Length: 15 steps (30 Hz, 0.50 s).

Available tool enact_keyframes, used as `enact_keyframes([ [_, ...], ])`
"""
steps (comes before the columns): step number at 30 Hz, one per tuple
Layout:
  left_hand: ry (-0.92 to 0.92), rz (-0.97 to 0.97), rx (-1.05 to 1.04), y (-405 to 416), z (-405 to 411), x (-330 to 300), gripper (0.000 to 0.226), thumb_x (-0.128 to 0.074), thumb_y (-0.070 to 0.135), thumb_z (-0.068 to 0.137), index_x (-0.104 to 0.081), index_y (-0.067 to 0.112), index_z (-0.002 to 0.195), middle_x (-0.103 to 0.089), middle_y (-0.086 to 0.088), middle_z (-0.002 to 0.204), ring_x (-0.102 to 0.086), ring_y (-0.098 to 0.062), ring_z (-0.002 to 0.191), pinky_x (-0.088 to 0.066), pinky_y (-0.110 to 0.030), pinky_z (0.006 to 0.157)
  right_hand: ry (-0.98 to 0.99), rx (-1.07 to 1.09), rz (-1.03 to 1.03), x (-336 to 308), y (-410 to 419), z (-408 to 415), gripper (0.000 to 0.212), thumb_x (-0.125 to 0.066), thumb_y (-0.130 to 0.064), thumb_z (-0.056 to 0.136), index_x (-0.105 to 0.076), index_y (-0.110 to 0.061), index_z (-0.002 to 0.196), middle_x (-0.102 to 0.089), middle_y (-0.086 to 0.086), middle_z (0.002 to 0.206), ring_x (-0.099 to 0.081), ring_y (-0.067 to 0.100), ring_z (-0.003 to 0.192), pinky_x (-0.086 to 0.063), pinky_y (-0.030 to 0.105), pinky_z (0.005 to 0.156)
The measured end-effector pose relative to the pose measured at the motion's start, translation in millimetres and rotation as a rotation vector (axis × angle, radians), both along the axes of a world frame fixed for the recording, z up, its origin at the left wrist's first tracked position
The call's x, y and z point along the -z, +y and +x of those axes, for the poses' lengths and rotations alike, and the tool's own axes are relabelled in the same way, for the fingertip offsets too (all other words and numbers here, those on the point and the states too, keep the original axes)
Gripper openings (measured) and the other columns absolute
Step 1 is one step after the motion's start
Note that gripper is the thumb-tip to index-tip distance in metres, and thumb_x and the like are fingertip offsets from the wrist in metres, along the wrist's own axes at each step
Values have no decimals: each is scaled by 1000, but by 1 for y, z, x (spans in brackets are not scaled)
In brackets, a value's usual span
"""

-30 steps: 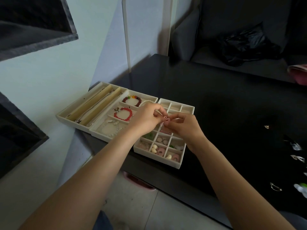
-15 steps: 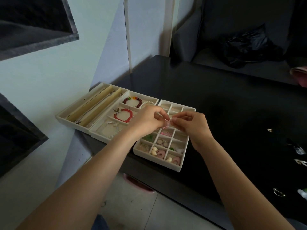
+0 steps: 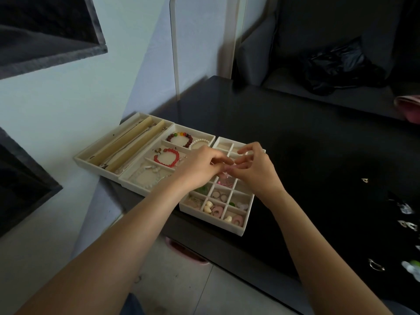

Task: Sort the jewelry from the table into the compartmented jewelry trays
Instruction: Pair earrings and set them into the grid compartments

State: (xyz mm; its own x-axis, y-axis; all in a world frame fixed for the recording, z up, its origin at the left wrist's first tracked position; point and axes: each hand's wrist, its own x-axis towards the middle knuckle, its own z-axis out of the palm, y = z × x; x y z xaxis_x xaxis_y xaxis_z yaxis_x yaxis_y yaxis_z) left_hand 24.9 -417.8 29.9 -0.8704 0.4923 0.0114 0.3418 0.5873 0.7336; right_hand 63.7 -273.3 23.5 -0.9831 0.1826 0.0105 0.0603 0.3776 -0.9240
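Black table (image 3: 284, 137): trays (image 3: 246, 220) at left edge mostly filled; loose pieces (image 3: 406, 225) left at right edge. Left hand (image 3: 200, 169), right hand (image 3: 254, 171) pinch small pink item (image 3: 226, 171) over grid.

Beyond the hands, across the black table (image 3: 306, 137), a dark sofa (image 3: 318, 42) holds a crumpled black plastic bag (image 3: 341, 67), and a pink item (image 3: 409, 108) lies at the frame's right edge, too cropped to identify. Up and to the left of the hands a pale wall (image 3: 56, 98) carries dark shelves (image 3: 45, 30), with a thin white upright pole (image 3: 173, 64) standing just behind the hands. Below the forearms, a pink object (image 3: 186, 253) pokes out from under the table over the grey tiled floor (image 3: 181, 289).
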Motion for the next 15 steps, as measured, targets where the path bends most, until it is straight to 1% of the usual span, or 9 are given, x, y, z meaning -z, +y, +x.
enact_keyframes([
  [2,-12,19,-11,2,1,0,16,-58,23,92,-70,23,103,-72,5,87,-68,-4,78,-57,-33,81,62,-48,133,0,-2,1,42,-74,-12,80,-43,-18,108,-59,-3,87,-61,2,72,-47,7,55],
  [4,-31,29,-34,4,2,-1,14,-59,26,92,-70,22,99,-72,4,84,-68,-5,76,-57,-33,79,113,-79,268,1,-4,2,44,-74,-14,80,-42,-19,110,-58,-4,89,-59,2,74,-47,7,57],
  [6,-53,19,-64,5,1,0,13,-62,30,89,-69,22,96,-72,5,79,-68,-4,74,-56,-31,79,153,-88,347,2,-6,2,45,-73,-12,81,-42,-17,114,-54,-4,91,-57,1,74,-47,6,58],
  [8,-68,16,-102,6,1,0,14,-65,33,87,-69,21,91,-72,5,74,-67,-4,74,-54,-28,77,170,-88,361,3,-6,2,45,-72,-10,82,-43,-16,115,-51,-5,93,-56,-1,73,-45,3,59],
  [10,-62,18,-154,7,1,0,13,-66,33,85,-68,20,86,-71,5,71,-67,-3,71,-52,-24,70,164,-85,349,3,-6,2,45,-73,-11,81,-43,-17,115,-52,-4,95,-56,-1,76,-46,5,58],
  [12,-58,29,-191,7,1,-1,12,-67,30,85,-65,18,83,-70,5,68,-66,-2,64,-48,-19,63,161,-88,335,3,-7,2,44,-70,-10,83,-43,-18,116,-54,-3,99,-56,-2,77,-47,7,58],
  [15,-52,64,-195,7,2,-2,14,-67,25,86,-60,16,79,-71,0,71,-69,-7,61,-52,-18,63,171,-78,316,4,-9,2,40,-67,-7,86,-43,-18,116,-56,-3,100,-56,-5,77,-46,3,59],
])
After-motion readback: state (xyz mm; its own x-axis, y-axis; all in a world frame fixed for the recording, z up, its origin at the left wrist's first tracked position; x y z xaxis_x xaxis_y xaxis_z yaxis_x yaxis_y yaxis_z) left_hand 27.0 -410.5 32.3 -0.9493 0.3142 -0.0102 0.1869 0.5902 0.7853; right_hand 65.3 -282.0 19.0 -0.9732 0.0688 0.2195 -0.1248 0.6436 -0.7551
